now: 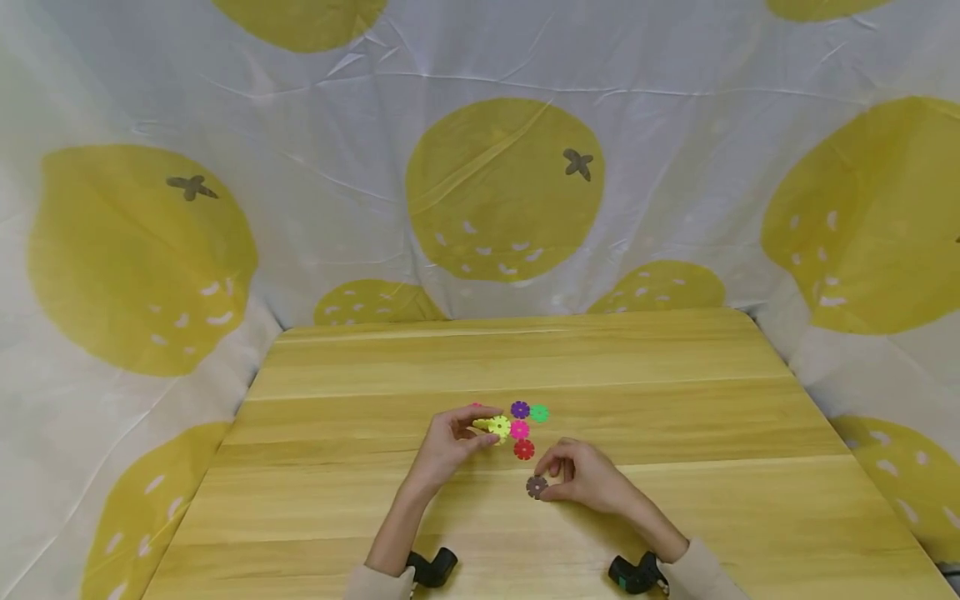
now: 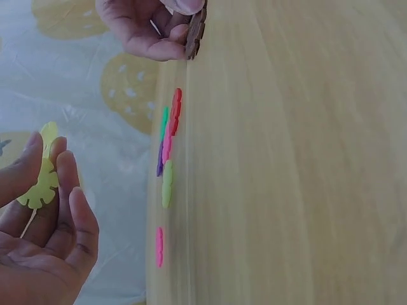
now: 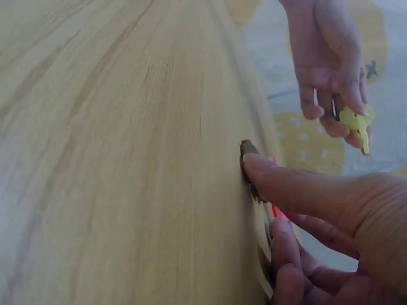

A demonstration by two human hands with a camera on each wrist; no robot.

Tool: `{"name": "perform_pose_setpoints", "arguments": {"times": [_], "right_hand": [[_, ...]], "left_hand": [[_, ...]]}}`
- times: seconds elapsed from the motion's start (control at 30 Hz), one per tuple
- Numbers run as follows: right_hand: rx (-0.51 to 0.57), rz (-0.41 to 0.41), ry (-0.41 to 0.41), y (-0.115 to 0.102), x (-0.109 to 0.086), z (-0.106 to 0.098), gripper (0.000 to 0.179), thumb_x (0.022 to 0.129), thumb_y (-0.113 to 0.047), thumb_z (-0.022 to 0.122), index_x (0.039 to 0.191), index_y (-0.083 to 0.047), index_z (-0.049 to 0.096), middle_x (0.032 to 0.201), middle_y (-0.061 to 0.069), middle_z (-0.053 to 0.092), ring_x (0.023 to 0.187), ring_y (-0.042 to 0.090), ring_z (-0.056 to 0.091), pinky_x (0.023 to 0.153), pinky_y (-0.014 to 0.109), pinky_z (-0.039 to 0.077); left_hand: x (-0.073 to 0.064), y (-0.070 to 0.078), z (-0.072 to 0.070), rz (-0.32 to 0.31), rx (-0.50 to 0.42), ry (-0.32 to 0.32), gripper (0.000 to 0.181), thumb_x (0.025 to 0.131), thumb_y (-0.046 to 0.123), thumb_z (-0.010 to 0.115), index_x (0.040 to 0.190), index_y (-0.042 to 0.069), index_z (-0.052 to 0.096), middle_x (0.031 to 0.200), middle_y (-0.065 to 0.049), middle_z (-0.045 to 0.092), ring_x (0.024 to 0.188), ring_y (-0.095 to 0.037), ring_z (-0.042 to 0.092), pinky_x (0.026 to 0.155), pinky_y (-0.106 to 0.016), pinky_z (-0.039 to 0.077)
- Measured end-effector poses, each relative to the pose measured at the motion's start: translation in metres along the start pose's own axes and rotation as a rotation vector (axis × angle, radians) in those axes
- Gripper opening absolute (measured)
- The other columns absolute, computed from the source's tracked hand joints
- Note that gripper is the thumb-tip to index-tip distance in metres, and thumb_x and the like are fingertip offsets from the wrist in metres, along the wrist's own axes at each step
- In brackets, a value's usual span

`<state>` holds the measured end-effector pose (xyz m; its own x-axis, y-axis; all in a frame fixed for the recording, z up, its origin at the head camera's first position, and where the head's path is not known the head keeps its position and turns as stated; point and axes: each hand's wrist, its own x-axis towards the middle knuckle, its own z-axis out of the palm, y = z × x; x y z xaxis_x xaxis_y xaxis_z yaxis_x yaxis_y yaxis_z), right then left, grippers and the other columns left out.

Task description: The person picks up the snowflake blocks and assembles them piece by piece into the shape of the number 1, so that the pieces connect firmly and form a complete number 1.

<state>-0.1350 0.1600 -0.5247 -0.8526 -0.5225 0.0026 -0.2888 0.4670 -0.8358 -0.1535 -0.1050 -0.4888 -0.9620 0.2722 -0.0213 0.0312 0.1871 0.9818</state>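
Note:
My left hand [image 1: 442, 454] pinches a few joined yellow notched plastic discs [image 1: 499, 426] between thumb and fingers, held up off the table. They are set at angles to each other in the left wrist view. With thumb and fingertips, my right hand [image 1: 591, 477] grips a brown notched disc [image 1: 536, 487] by its edge; whether it touches the table I cannot tell. Loose discs lie flat between and beyond the hands: purple [image 1: 520, 409], green [image 1: 539, 413], pink [image 1: 519, 430] and red [image 1: 523, 449]. A yellow-green disc [image 2: 167, 184] and another pink disc [image 2: 159, 246] lie near the left hand.
The wooden table [image 1: 360, 492] carries everything. A white cloth with a lemon print [image 1: 675, 208] hangs behind it and at both sides. Black devices [image 1: 435, 568] are strapped at both wrists, near the light sleeves.

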Motion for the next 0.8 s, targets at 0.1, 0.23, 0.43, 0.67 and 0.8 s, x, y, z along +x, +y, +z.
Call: {"name": "perform_pose_setpoints", "arguments": {"times": [0.1,0.23,0.43,0.67,0.8], "right_hand": [[0.053,0.001,-0.042,-0.002,0.001,0.0,0.024,0.082,-0.01,0.088,0.097,-0.011,0.069,0.089,0.003,0.066,0.074,0.004,0.056,0.064,0.02,0.05],[0.101,-0.006,-0.121,-0.007,0.003,-0.001,0.021,0.088,-0.005,0.081,0.101,-0.01,0.066,0.091,0.002,0.068,0.078,0.004,0.061,0.07,0.021,0.055],[0.182,-0.002,-0.067,-0.014,0.009,-0.014,0.014,0.095,-0.004,0.073,0.108,-0.004,0.067,0.091,0.01,0.068,0.078,0.014,0.067,0.069,0.027,0.059],[0.317,-0.01,0.121,-0.025,0.021,-0.033,0.017,0.099,-0.006,0.069,0.115,-0.001,0.069,0.103,0.022,0.07,0.088,0.037,0.075,0.079,0.047,0.063],[0.381,-0.027,0.173,-0.031,0.028,-0.035,0.018,0.099,-0.007,0.07,0.115,0.001,0.067,0.106,0.024,0.072,0.093,0.041,0.075,0.085,0.051,0.06]], "left_hand": [[0.0,0.001,0.0,0.001,-0.008,0.002,0.031,0.09,0.007,0.08,0.121,0.009,0.077,0.127,-0.014,0.072,0.089,-0.02,0.067,0.074,-0.031,0.058],[0.001,0.003,0.0,0.032,-0.008,-0.004,0.034,0.091,0.007,0.079,0.125,0.006,0.074,0.13,-0.013,0.072,0.096,-0.026,0.07,0.077,-0.035,0.06],[0.001,0.006,-0.002,0.054,-0.007,-0.002,0.035,0.092,0.008,0.078,0.127,0.006,0.073,0.13,-0.01,0.071,0.102,-0.024,0.069,0.081,-0.037,0.061],[0.004,0.009,-0.005,0.052,-0.009,0.019,0.034,0.092,0.012,0.079,0.126,0.009,0.075,0.131,-0.01,0.072,0.091,-0.021,0.066,0.077,-0.034,0.059],[0.007,0.013,-0.005,0.048,-0.013,0.009,0.037,0.091,0.015,0.08,0.127,0.007,0.074,0.131,-0.011,0.072,0.087,-0.017,0.065,0.074,-0.028,0.055]]}}
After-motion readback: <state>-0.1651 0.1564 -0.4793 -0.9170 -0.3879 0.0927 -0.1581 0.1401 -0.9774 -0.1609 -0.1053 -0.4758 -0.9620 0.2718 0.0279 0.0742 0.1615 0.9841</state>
